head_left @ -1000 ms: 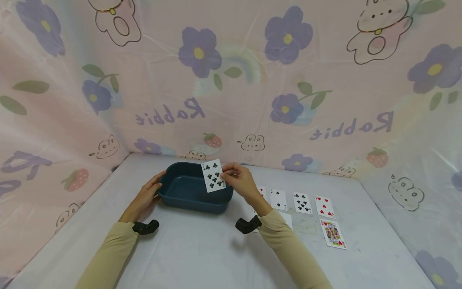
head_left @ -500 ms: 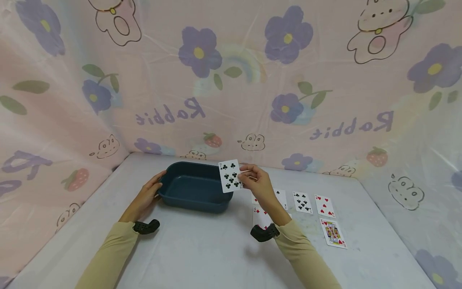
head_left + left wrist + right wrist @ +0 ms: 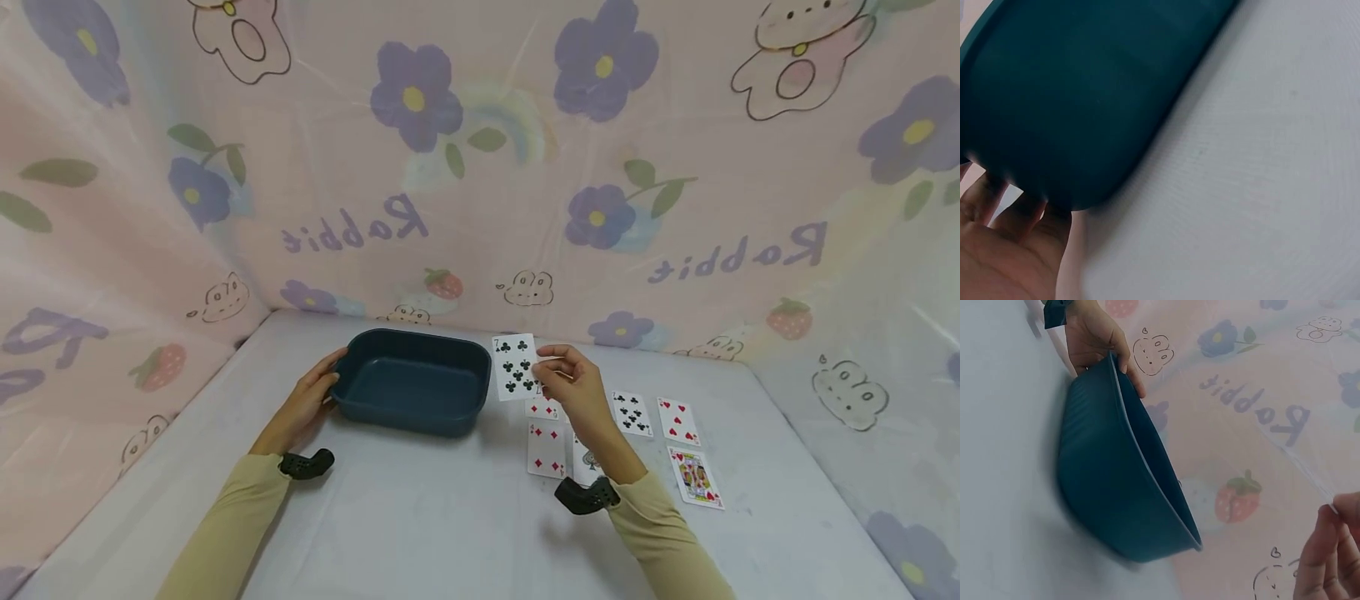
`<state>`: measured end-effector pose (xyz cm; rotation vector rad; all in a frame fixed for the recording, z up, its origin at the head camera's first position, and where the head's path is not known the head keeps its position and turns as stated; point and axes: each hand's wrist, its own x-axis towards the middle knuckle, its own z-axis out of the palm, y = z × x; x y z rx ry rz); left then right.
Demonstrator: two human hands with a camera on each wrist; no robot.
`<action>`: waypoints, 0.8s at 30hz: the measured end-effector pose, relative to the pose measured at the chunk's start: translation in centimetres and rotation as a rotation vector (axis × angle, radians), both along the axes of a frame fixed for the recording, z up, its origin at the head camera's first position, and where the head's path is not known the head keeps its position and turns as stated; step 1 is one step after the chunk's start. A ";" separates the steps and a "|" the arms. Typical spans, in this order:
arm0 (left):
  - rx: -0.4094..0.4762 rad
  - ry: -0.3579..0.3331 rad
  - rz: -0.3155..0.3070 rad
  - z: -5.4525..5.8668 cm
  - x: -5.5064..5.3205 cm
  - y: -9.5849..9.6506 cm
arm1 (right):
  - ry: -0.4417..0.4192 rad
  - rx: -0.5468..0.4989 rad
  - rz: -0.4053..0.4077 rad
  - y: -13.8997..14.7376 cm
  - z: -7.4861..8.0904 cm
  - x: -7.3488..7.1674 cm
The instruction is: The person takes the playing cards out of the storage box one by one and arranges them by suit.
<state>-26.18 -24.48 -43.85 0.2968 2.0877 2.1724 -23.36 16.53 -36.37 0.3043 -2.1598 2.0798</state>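
Observation:
My left hand (image 3: 302, 408) grips the left end of a dark teal rectangular tub (image 3: 405, 421), with the thumb over its rim as the right wrist view shows. The tub's visible inside holds nothing. Just right of the tub, my right hand (image 3: 577, 392) pinches a seven of clubs (image 3: 513, 367) by its right edge, raised above the table with its face towards the head camera. In the right wrist view the same playing card (image 3: 1310, 475) shows edge-on between thumb and fingers.
Face-up cards lie in two rows on the white table (image 3: 420, 525): a four of diamonds (image 3: 546, 450), an ace of spades (image 3: 587, 460) partly covered by the wrist, a clubs card (image 3: 632, 414), a five of hearts (image 3: 678, 422) and a king of hearts (image 3: 696, 477). A printed curtain (image 3: 480, 192) surrounds the table.
My right hand has carried the seven of clubs rightwards, from over the tub to beyond its right rim. The left hand keeps its hold on the tub. The view has tilted slightly down.

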 end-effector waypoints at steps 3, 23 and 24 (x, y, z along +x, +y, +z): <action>-0.002 0.000 0.002 0.1 -0.2 0.1 | 0.003 -0.002 -0.012 0.9 0.1 0.5; -0.013 0.001 -0.001 0.4 0.1 0.2 | -0.038 0.047 -0.215 9.7 -0.2 4.5; -0.015 -0.005 0.000 0.4 0.2 0.2 | -0.046 0.035 -0.224 10.0 -0.3 4.7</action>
